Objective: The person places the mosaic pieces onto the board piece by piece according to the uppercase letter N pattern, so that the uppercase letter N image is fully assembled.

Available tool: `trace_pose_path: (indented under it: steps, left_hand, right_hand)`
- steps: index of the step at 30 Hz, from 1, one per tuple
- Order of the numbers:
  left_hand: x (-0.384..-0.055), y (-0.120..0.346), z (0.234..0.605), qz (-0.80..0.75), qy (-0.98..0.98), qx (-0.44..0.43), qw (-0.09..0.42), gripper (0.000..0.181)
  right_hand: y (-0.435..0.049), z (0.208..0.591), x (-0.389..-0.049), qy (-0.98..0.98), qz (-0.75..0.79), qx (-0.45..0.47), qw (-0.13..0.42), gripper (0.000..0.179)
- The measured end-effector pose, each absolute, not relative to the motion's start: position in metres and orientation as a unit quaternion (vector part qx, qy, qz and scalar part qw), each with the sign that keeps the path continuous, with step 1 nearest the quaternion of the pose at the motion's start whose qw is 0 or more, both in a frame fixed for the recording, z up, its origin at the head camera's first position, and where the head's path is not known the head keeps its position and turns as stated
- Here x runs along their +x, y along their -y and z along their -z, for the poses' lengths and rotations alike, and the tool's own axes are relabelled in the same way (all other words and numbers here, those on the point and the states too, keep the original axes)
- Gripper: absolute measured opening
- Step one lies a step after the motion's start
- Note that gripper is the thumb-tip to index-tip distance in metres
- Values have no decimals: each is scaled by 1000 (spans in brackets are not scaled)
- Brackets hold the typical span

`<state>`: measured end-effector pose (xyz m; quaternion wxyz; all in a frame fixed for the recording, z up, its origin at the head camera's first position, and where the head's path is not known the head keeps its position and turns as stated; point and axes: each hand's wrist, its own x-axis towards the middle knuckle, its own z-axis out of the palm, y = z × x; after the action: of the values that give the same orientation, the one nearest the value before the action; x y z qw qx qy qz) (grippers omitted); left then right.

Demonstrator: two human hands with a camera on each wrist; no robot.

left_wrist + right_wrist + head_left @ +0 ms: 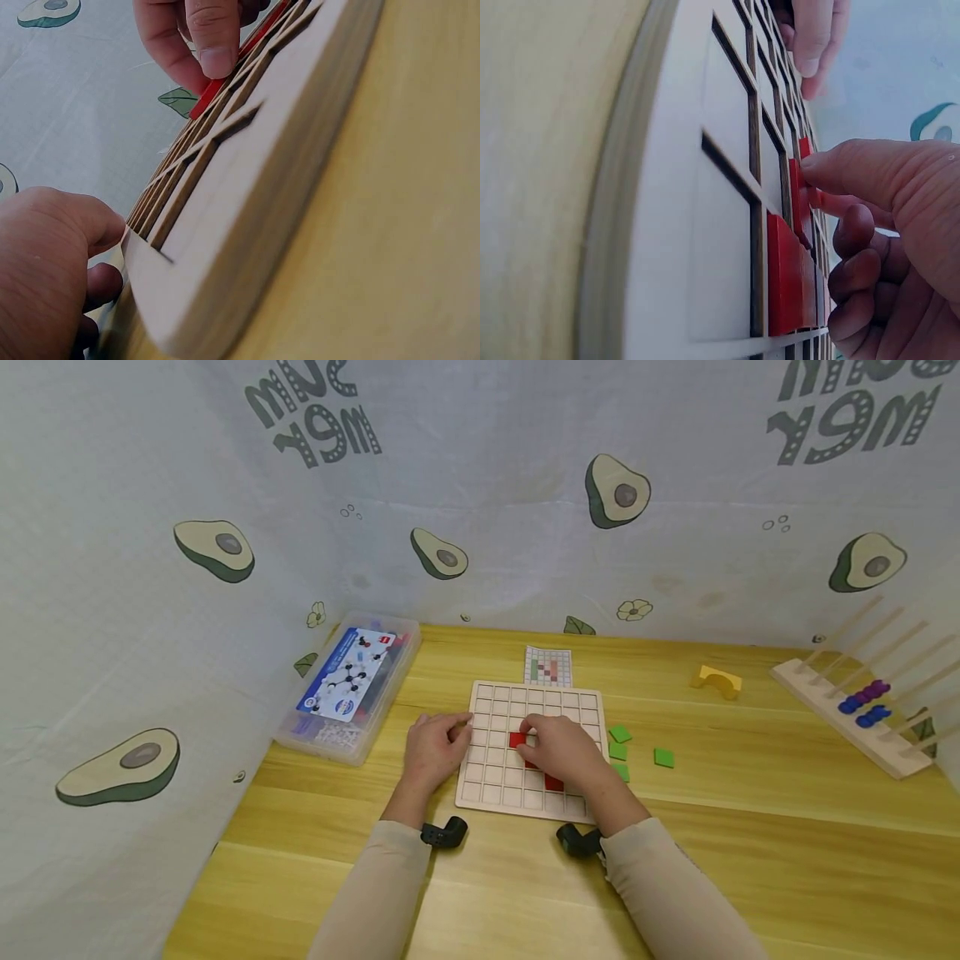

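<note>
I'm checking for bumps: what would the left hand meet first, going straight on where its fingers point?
The left hand would likely first meet the left edge of the wooden grid board; they look touching, though exact contact is unclear.

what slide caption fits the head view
Right hand touching a red tile on a gridded board, left hand at its edge, green tiles alongside.

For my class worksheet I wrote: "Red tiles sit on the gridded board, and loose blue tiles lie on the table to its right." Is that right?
Not quite: the loose tiles are green, not blue, as the head view shows. The red tiles do sit on the gridded board.
</note>
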<state>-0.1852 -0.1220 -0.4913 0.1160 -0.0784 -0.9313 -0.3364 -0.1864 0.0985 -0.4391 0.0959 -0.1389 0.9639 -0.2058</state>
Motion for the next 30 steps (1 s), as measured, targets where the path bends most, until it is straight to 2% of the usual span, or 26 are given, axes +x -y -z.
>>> trace_pose_path:
  steps: [8, 15, 22, 30]
  left_hand:
    - [-185, 122, 491, 335, 931, -78, 119, 27]
    - [-184, 120, 492, 335, 929, -85, 132, 26]
    - [-184, 118, 493, 336, 929, -83, 132, 27]
    - [-186, 120, 494, 328, 933, -76, 128, 27]
  right_hand:
    - [-95, 441, -187, -964, 206, -142, 86, 26]
    - [-101, 438, -180, -960, 227, -132, 99, 31]
    - [-129, 428, -166, -953, 262, -114, 95, 32]
    - [-168, 425, -153, -943, 292, -79, 138, 35]
